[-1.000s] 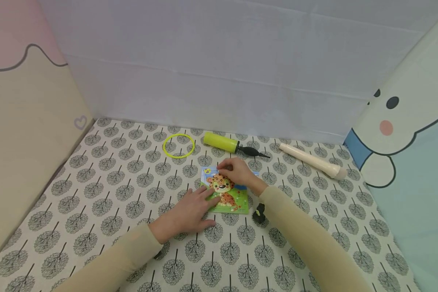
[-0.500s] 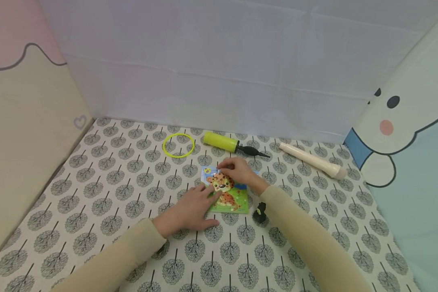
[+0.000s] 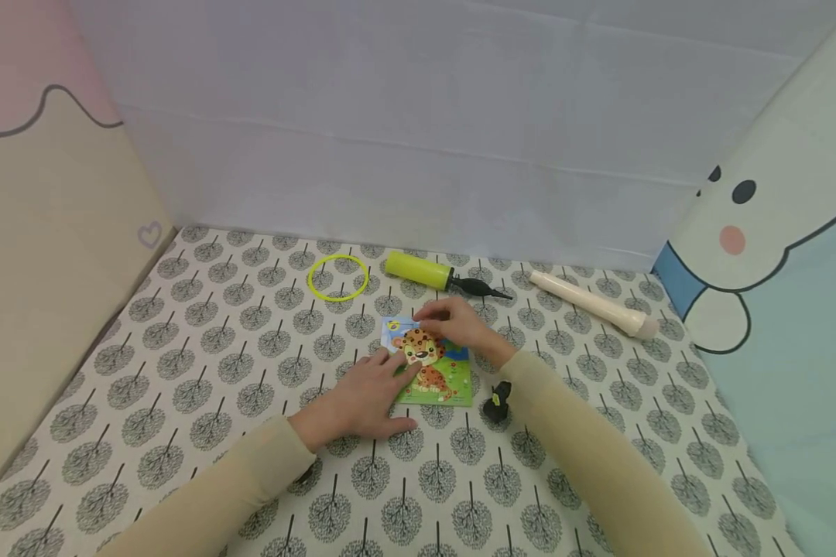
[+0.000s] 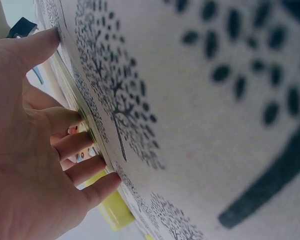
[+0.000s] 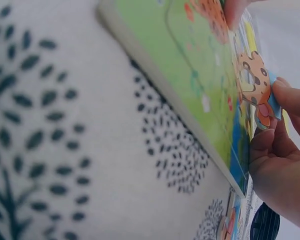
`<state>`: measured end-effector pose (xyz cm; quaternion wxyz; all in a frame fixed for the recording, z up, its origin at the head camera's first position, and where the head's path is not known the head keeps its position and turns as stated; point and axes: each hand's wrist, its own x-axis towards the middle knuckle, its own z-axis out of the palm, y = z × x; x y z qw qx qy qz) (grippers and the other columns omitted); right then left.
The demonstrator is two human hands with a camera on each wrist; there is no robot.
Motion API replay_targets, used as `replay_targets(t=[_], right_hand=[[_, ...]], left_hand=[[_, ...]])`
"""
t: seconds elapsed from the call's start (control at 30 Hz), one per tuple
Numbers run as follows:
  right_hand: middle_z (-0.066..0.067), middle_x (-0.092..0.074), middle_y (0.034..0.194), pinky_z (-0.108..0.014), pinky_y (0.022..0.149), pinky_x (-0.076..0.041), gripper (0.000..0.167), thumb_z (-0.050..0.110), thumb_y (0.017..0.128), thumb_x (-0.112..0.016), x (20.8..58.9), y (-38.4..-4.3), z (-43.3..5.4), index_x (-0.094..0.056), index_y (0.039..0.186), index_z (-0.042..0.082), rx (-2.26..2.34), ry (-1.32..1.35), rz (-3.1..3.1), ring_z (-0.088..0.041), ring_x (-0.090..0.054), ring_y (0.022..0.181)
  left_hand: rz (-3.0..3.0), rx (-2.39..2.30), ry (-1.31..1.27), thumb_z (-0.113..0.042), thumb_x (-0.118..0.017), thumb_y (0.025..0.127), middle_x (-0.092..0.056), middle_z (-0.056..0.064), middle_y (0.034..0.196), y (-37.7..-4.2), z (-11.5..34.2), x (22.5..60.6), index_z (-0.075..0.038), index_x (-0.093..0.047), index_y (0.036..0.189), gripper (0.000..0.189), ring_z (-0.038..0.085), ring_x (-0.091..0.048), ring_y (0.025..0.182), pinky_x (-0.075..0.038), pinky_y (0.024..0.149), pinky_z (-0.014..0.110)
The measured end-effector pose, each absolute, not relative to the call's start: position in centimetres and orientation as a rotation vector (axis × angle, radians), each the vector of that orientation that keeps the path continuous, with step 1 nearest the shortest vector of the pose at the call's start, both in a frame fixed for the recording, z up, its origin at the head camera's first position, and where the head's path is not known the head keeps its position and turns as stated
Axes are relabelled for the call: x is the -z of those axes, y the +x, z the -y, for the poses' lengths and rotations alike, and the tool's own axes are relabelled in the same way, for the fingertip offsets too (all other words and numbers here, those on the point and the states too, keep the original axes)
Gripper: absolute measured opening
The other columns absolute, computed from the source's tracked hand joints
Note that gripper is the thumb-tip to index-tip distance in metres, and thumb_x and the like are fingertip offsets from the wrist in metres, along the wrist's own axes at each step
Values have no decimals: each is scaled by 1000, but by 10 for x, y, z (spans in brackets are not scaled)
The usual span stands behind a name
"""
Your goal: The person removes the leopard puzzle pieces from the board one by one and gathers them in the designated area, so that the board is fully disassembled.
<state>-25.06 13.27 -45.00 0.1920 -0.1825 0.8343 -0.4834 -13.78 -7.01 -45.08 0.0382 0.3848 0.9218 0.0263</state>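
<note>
A jigsaw puzzle (image 3: 460,391) with a cartoon leopard on green grass and blue sky lies flat on the patterned cloth. My right hand (image 3: 460,321) is over its upper right part. Between thumb and fingers it pinches a puzzle piece (image 5: 257,77), spotted orange with a blue edge, tilted up from the board in the right wrist view. My left hand (image 3: 368,396) lies at the puzzle's lower left with fingers spread. Its fingertips (image 4: 97,162) rest on the board's near edge, and the thumb points over the cloth. Another colourful piece (image 5: 229,220) shows beyond the board's corner.
Behind the puzzle lie a yellow ring (image 3: 338,278) and a yellow hand pump (image 3: 418,270) with a black nozzle. A cream stick with a rounded end (image 3: 595,304) is at the back right. A small black object (image 3: 496,404) sits by the right forearm.
The left hand has shifted slightly right, its fingers further over the puzzle. The right hand stays at the upper part, fingers nearly in place. The view has shifted slightly.
</note>
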Motion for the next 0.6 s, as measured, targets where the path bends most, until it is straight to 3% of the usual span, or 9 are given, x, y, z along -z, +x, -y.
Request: replay_targets(t=[0.17,0.33,0.6], right_hand=[[-9,-64,85,-32,63,-48,19,13,93,-64,450,-252,-135,-71,109,4,1391,-521,-2289,-20,-55,70],[-8,-66,91,-33,66,-50,22,14,92,-66,451,-253,-137,-71,110,2,1378,-541,-2296,-21,-58,74],[-20,-66,95,-53,74,-49,23,7,93,-62,431,-246,-135,-67,110,-8,1366,-604,-2255,-29,-59,77]], left_hand=[[-2819,-89,1170,-70,-51,83,-42,7,119,-138,70,450,-10,-37,147,89,22,-37,97,-45,75,36],[-2810,-79,1158,-70,-51,83,-42,7,119,-137,70,448,-10,-36,148,89,21,-37,96,-45,75,35],[-2817,-72,1168,-70,-51,83,-42,7,119,-137,70,447,-10,-37,148,89,22,-37,97,-45,75,35]])
